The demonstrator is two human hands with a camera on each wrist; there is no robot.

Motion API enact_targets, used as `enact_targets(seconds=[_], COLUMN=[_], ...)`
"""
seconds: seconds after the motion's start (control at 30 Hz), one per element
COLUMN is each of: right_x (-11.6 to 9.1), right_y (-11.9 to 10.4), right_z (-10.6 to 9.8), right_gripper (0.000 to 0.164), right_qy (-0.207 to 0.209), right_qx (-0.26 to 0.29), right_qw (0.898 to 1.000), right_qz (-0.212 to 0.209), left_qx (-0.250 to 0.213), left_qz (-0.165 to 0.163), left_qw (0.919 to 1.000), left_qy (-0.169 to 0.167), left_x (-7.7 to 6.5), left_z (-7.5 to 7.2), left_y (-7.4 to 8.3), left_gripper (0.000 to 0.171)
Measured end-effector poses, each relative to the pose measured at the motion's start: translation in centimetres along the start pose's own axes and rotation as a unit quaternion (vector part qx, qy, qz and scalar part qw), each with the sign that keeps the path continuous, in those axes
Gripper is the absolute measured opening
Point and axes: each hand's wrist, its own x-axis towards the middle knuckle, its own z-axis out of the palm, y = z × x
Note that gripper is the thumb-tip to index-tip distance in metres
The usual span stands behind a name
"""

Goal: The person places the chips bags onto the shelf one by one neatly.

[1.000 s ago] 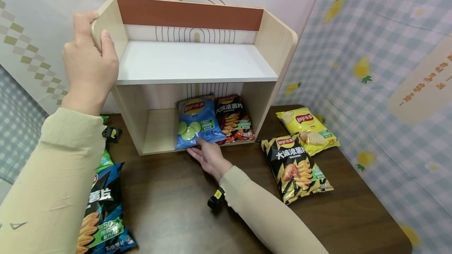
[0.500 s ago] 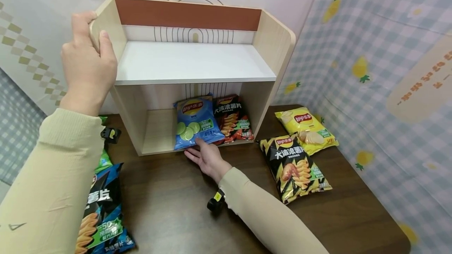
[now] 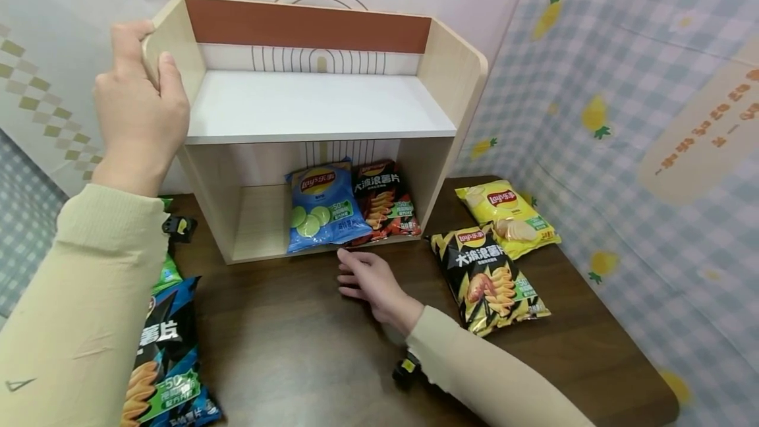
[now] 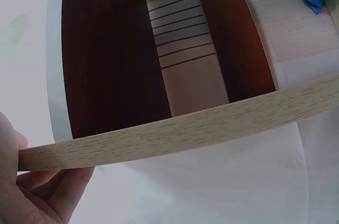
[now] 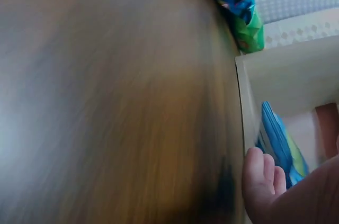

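Note:
My left hand point(image 3: 142, 97) grips the upper left side panel of a small two-tier shelf point(image 3: 326, 107), thumb on the inner face. In the left wrist view the panel's edge point(image 4: 175, 134) passes between thumb and fingers. On the lower tier a blue bag of lime chips point(image 3: 323, 206) leans back, beside a black and red chip bag point(image 3: 384, 199). My right hand point(image 3: 379, 288) is just in front of the shelf, near the blue bag's lower edge, fingers loosely bent and holding nothing. In the right wrist view that hand partly hides the blue bag point(image 5: 280, 139).
Right of the shelf, a black and gold chip bag point(image 3: 486, 279) overlaps a yellow chip bag point(image 3: 506, 216) on the dark wooden table point(image 3: 284, 348). At left, a black and blue chip bag point(image 3: 172, 354) and a green bag point(image 3: 168, 274) lie partly behind my left sleeve.
My right hand has let go of the blue chip bag's lower edge and drawn back to the right. The bag stays on the lower tier. My left hand keeps its hold on the panel.

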Motion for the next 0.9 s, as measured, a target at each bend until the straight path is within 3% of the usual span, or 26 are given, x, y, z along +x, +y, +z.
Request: enact_targets(seconds=[0.13, 0.27, 0.37, 0.43, 0.6, 0.67, 0.77, 0.9], right_x=[-1.7, -3.1, -4.1, -4.8, -6.2, -6.7, -7.2, -7.5], right_y=[-0.7, -1.4, -2.0, -2.3, -3.3, -3.7, -4.0, -4.3], right_z=[-2.7, -6.0, -8.5, -10.3, -14.9, -16.7, -19.0, -20.9], right_gripper=[0.078, 0.073, 0.068, 0.068, 0.077, 0.082, 0.086, 0.089], right_qy=[0.026, 0.070, 0.095, 0.098, 0.128, 0.150, 0.174, 0.191], right_qx=[-0.116, -0.236, -0.279, -0.289, -0.361, -0.403, -0.443, -0.474], right_qw=[0.991, 0.962, 0.943, 0.937, 0.905, 0.884, 0.862, 0.844], right_qz=[-0.054, -0.121, -0.154, -0.170, -0.187, -0.182, -0.172, -0.165], left_qx=[-0.002, -0.004, -0.006, -0.005, -0.002, -0.002, -0.004, -0.003], left_qz=[-0.001, 0.005, 0.007, 0.009, 0.009, 0.006, 0.000, -0.004], left_qw=[1.0000, 0.9999, 0.9999, 0.9999, 0.9999, 1.0000, 1.0000, 1.0000], left_qy=[0.005, 0.009, 0.009, 0.010, 0.005, 0.000, -0.005, -0.005], left_x=[0.0, 0.1, 0.1, 0.1, 0.1, 0.2, 0.2, 0.3], left_z=[0.1, 0.2, 0.2, 0.2, 0.2, 0.3, 0.3, 0.4], left_y=[-0.1, -0.2, -0.2, -0.2, -0.1, -0.1, -0.1, -0.4], left_gripper=[0.043, 0.042, 0.043, 0.045, 0.044, 0.043, 0.043, 0.042])
